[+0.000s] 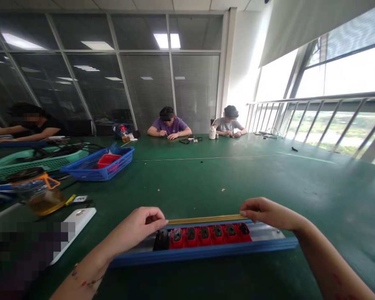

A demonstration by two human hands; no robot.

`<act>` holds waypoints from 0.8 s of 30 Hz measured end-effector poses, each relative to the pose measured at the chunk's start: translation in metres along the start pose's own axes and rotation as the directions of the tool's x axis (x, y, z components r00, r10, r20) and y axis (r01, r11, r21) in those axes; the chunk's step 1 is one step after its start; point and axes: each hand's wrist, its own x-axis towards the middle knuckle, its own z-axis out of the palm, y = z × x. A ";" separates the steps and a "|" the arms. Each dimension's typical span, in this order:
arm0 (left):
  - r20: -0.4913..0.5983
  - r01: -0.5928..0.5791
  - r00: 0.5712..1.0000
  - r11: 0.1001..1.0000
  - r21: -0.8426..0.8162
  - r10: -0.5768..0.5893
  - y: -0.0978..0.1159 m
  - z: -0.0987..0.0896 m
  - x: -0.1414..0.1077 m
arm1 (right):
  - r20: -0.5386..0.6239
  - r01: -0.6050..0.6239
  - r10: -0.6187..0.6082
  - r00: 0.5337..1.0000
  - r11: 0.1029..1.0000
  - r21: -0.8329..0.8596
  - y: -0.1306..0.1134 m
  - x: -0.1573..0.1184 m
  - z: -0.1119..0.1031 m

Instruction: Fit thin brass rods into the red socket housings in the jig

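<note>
Thin brass strips (pixel 203 219) lie side by side along the far edge of a long blue-sided metal power-strip housing (pixel 212 254). At their left end, my left hand (pixel 145 223) has its thumb and fingers pinched together. My right hand (pixel 265 213) pinches the right end in the same way. Inside the housing sits a row of several red socket modules (pixel 204 236) with dark tops. A black module (pixel 161 241) is at the row's left end, beside my left hand. Bare metal shows at both ends of the housing.
On the left are a phone (pixel 78 225), a jar of amber liquid (pixel 46 204), a blue basket (pixel 112 173) holding a red container, and a green basket (pixel 34 164) with dark cables. Other people, including a person in purple (pixel 170 124), sit along the far table edge.
</note>
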 end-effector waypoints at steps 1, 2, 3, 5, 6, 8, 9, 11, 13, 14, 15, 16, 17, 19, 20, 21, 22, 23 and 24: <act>0.020 0.019 1.000 1.000 -0.014 -0.019 -0.002 0.001 -0.001 | 0.016 -0.006 0.006 1.000 1.000 -0.021 -0.001 -0.001 0.001; 0.040 0.034 0.999 0.999 -0.027 -0.033 -0.004 0.003 -0.002 | 0.031 -0.011 0.012 0.999 0.999 -0.043 -0.002 -0.002 0.002; 0.060 0.045 0.997 0.998 -0.038 -0.042 -0.006 0.004 -0.002 | 0.046 -0.016 0.019 0.999 0.998 -0.064 -0.002 -0.002 0.003; 0.094 0.053 0.994 0.998 -0.045 -0.049 -0.010 0.006 -0.001 | 0.059 -0.029 0.035 0.998 0.993 -0.113 -0.003 -0.003 0.006; 0.105 0.055 0.993 0.998 -0.044 -0.050 -0.011 0.007 -0.001 | 0.055 -0.035 0.044 0.998 0.989 -0.141 -0.003 -0.002 0.007; 0.104 0.057 0.993 0.998 -0.030 -0.054 -0.014 0.009 -0.001 | 0.031 -0.054 0.061 0.998 0.978 -0.201 -0.002 -0.002 0.010; 0.093 0.060 0.994 0.998 -0.020 -0.057 -0.015 0.009 -0.001 | 0.014 -0.068 0.074 0.997 0.971 -0.229 -0.001 -0.001 0.012; 0.070 0.064 0.996 0.998 0.000 -0.064 -0.016 0.011 -0.001 | -0.012 -0.101 0.101 0.995 0.956 -0.274 0.001 -0.001 0.014; 0.063 0.069 0.996 0.998 0.012 -0.069 -0.016 0.012 -0.002 | -0.025 -0.123 0.121 0.992 0.945 -0.304 0.002 -0.001 0.016; 0.062 0.072 0.995 0.997 0.016 -0.072 -0.016 0.012 -0.002 | -0.028 -0.126 0.124 0.992 0.940 -0.317 0.003 -0.001 0.017; 0.063 0.072 0.995 0.997 0.018 -0.073 -0.016 0.012 -0.002 | -0.028 -0.125 0.122 0.992 0.936 -0.328 0.004 -0.001 0.017; 0.066 0.072 0.995 0.997 0.020 -0.073 -0.015 0.012 -0.003 | -0.030 -0.122 0.119 0.992 0.933 -0.338 0.004 -0.001 0.017; 0.069 0.070 0.995 0.997 0.022 -0.072 -0.015 0.012 -0.003 | -0.034 -0.120 0.115 0.993 0.930 -0.347 0.005 -0.001 0.017; 0.076 0.061 0.995 0.998 0.030 -0.063 -0.014 0.012 -0.003 | -0.037 -0.117 0.111 0.993 0.926 -0.360 0.005 -0.001 0.017; 0.082 0.057 0.995 0.998 0.036 -0.059 -0.013 0.012 -0.004 | -0.038 -0.116 0.110 0.993 0.924 -0.365 0.005 -0.001 0.016; 0.089 0.053 0.994 0.998 0.042 -0.056 -0.013 0.012 -0.004 | -0.038 -0.114 0.108 0.993 0.922 -0.370 0.005 -0.001 0.016; 0.096 0.050 0.994 0.998 0.047 -0.054 -0.013 0.012 -0.004 | -0.035 -0.111 0.105 0.994 0.921 -0.373 0.005 -0.001 0.016; 0.105 0.049 0.993 0.998 0.049 -0.054 -0.013 0.012 -0.005 | -0.030 -0.108 0.104 0.994 0.921 -0.375 0.005 -0.001 0.016; 0.114 0.049 0.992 0.998 0.047 -0.054 -0.013 0.012 -0.005 | -0.025 -0.106 0.104 0.994 0.921 -0.375 0.005 -0.001 0.016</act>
